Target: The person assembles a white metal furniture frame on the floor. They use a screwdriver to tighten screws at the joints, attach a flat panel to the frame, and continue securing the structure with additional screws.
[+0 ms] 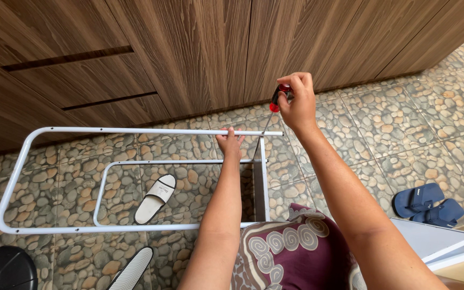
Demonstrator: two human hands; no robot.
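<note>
- Nearest to me, my knee is covered in maroon cloth with pale swirl patterns (291, 249); I count one such patch.
- At the lower right lies one flat white panel with a grey edge (436, 239), and beyond it one pair of dark blue rubber flip-flops (428, 204), touching each other.
- At the lower left I see one black rounded object (4, 267), and two white slippers: one with a ribbed sole (132, 268) at the bottom edge, one open-toed white slipper (157, 197) inside the frame. It bears a small dark mark I cannot read.
- The white bent metal tube frame (55, 130) lies on the pebble-patterned floor (404, 123), two loops, one inside the other.
- My left hand (230, 143) is closed around the frame's top rail.
- My right hand (296, 102) is curled shut around the red-and-black handle of one screwdriver (277, 99), its shaft angled down to the rail's end.
- Farthest, brown wood-grain cabinet doors (189, 48).
</note>
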